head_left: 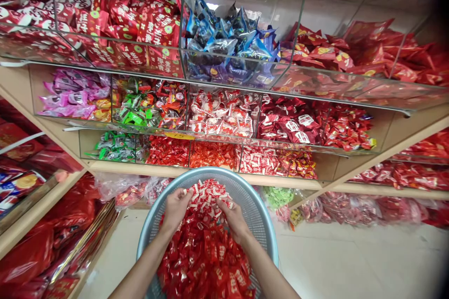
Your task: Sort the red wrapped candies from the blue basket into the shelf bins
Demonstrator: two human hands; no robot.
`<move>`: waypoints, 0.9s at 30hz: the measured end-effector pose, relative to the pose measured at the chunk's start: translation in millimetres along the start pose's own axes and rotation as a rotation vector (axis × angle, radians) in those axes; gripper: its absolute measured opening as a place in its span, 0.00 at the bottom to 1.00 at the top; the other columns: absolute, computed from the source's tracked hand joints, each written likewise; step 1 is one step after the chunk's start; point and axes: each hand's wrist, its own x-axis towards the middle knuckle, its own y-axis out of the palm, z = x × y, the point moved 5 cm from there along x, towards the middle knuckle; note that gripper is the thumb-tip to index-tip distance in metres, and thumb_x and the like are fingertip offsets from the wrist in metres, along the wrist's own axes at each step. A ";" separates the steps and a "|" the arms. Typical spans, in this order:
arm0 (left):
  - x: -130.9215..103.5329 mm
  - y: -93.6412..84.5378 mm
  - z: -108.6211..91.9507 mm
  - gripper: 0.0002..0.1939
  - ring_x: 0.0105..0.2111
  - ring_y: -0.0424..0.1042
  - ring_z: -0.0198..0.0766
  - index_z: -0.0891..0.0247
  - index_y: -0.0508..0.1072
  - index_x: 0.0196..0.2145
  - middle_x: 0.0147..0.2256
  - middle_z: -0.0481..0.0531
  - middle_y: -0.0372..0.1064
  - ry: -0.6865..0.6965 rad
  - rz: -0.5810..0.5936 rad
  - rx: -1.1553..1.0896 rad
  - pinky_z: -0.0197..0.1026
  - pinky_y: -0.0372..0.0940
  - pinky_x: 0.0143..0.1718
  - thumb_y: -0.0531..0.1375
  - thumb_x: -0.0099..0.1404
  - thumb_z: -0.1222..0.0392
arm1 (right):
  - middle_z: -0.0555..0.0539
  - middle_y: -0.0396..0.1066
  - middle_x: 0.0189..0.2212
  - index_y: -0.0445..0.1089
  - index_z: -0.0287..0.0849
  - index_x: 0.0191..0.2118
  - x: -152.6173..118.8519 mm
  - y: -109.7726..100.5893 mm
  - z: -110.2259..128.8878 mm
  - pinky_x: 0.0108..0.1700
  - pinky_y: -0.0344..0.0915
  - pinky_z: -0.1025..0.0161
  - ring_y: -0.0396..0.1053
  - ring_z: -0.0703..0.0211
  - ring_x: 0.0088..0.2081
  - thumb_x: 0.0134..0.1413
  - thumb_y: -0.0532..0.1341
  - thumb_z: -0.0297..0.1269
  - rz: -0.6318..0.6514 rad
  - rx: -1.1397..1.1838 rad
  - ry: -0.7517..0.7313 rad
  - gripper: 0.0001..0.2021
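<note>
A blue-grey plastic basket (261, 215) sits low in front of me, filled with red wrapped candies (206, 257) and a heap of red-and-white wrapped candies (210, 196) at its far side. My left hand (175, 210) is at the left of that heap, thumb and fingers pinched on a red-and-white candy. Across from it, my right hand (233, 217) is closed on red-and-white candies at the heap's right side. Both forearms reach in over the basket's near part.
Ahead stand tiered shelves with clear bins: red packets (157, 23), blue packets (224, 42), pink candies (75, 93) and red-and-white candies (259, 159). Bagged candies (358, 208) lie beneath. Red packaging (31, 252) fills the left side. Pale tiled floor (351, 257) shows at right.
</note>
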 end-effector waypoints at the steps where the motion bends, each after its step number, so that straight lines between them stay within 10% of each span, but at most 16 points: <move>1: 2.8 -2.7 -3.9 0.17 0.19 0.63 0.32 0.62 0.65 0.20 0.16 0.44 0.62 0.059 -0.022 0.145 0.34 0.55 0.24 0.58 0.54 0.46 | 0.54 0.66 0.19 0.66 0.41 0.27 -0.1 -0.2 -0.5 0.16 0.44 0.71 0.54 0.71 0.15 0.42 0.67 0.50 0.002 0.008 0.006 0.17; 11: 3.9 20.5 -26.2 0.16 0.34 0.73 0.41 0.65 0.68 0.42 0.41 0.58 0.71 0.344 0.061 1.114 0.38 0.60 0.30 0.44 0.68 0.58 | 0.52 0.70 0.25 0.71 0.41 0.32 2.9 -5.7 -11.1 0.19 0.53 0.72 0.61 0.70 0.20 0.39 0.68 0.42 -0.048 0.186 0.188 0.14; 20: -4.8 27.8 -19.6 0.16 0.38 0.73 0.44 0.64 0.68 0.43 0.42 0.58 0.70 0.405 0.134 1.106 0.41 0.64 0.34 0.46 0.68 0.54 | 0.56 0.66 0.19 0.68 0.41 0.29 5.8 -6.0 -14.2 0.20 0.52 0.73 0.58 0.72 0.19 0.32 0.72 0.39 0.026 0.160 0.077 0.16; 27: -2.8 -5.6 -30.6 0.17 0.33 0.73 0.39 0.61 0.70 0.42 0.39 0.54 0.73 0.550 -0.037 0.861 0.37 0.63 0.32 0.47 0.67 0.51 | 0.55 0.68 0.22 0.69 0.40 0.29 8.3 -12.4 -15.3 0.22 0.54 0.73 0.59 0.73 0.20 0.30 0.72 0.40 -0.007 0.167 0.102 0.17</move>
